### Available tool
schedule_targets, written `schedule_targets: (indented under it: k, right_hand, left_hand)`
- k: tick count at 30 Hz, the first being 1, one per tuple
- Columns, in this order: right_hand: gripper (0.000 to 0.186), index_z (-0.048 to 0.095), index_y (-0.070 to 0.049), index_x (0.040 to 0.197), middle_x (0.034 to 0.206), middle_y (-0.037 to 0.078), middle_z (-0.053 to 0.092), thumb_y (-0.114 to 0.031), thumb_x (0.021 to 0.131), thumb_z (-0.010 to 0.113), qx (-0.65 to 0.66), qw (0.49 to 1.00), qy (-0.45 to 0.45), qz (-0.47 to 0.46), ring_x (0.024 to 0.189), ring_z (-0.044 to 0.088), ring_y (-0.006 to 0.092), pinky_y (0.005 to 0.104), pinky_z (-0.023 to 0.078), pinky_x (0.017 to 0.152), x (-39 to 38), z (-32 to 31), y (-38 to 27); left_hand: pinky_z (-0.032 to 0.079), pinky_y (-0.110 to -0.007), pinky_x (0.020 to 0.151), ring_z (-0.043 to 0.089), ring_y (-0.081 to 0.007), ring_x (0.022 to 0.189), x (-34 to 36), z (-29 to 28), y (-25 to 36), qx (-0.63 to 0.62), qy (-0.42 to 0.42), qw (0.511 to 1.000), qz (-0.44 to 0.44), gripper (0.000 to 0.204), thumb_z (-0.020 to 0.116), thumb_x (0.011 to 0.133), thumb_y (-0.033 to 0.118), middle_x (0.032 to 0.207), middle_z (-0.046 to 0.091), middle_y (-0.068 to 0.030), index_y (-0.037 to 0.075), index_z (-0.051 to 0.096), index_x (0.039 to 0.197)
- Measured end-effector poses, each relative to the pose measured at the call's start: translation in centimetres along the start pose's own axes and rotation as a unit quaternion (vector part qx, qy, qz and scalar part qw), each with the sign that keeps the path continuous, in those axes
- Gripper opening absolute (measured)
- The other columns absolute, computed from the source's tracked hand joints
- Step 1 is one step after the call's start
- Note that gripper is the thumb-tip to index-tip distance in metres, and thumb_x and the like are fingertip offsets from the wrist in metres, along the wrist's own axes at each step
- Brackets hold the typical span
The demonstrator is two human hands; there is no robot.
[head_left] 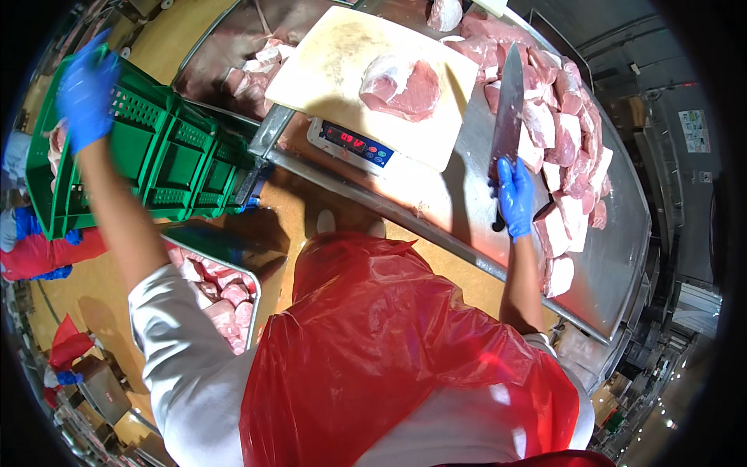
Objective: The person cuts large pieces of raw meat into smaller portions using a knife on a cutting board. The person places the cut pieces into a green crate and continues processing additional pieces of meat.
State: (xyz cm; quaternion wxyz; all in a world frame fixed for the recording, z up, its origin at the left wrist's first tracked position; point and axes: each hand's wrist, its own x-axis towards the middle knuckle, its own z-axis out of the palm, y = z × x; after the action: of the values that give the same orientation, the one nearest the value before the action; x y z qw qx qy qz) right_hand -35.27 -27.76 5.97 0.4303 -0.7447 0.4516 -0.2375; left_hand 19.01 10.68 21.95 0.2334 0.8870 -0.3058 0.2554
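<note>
My left hand [87, 93], in a blue glove, reaches over the top of a stack of green crates [140, 148]. Its fingers look stretched out and apart, slightly blurred, with nothing seen in them. Pieces of raw meat show inside the top crate, partly covered by that hand. In my right hand [515, 198], also gloved in blue, is the handle of a large knife [510, 101], its long blade pointing away from me over the metal table. A slab of raw meat [401, 87] lies on the white cutting board [327, 58], which rests on a digital scale [350, 144].
Many cut meat pieces [560, 132] are heaped along the right side of the metal table [615, 272]. More meat scraps [261, 74] lie left of the board. A tub of meat [226, 296] stands low at my left. Another person's red apron [58, 253] shows beyond the crates.
</note>
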Motion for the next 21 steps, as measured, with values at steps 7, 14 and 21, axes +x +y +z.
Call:
schedule_targets:
  k: [7,14,21]
  right_hand:
    - [0.025,0.061,-0.002,0.118,0.097,0.003,0.066,-0.022,0.105,0.055,0.293,0.941,-0.171,-0.007,0.082,0.062,0.0107,0.0314,0.056,0.073,6.9,10.2,-5.8]
    - [0.030,0.064,0.003,0.119,0.111,0.008,0.066,-0.022,0.105,0.056,0.287,0.946,-0.139,-0.059,0.096,0.058,0.0111,0.0268,0.047,0.086,7.6,10.7,-12.0]
    - [0.040,0.051,0.003,0.136,0.129,0.017,0.063,-0.025,0.107,0.048,0.326,0.940,-0.079,-0.058,0.114,0.064,0.0259,0.0434,0.057,0.093,1.7,3.5,-9.6]
  left_hand:
    - [0.049,-0.033,0.098,0.058,-0.0203,0.116,-9.2,26.5,18.6,-0.423,-0.284,0.825,0.245,0.038,0.061,0.098,0.024,0.127,0.063,-0.0114,0.007,0.062,0.132]
    - [0.044,-0.049,0.110,0.051,-0.0319,0.129,-17.1,21.5,29.1,-0.860,-0.326,0.286,-0.268,0.065,0.060,0.097,0.021,0.143,0.048,-0.0145,0.011,0.031,0.154]
    - [0.046,-0.046,0.108,0.054,-0.0301,0.127,-9.7,23.2,15.2,-0.894,-0.196,0.391,-0.101,0.052,0.051,0.098,0.018,0.135,0.056,-0.0150,-0.003,0.038,0.144]
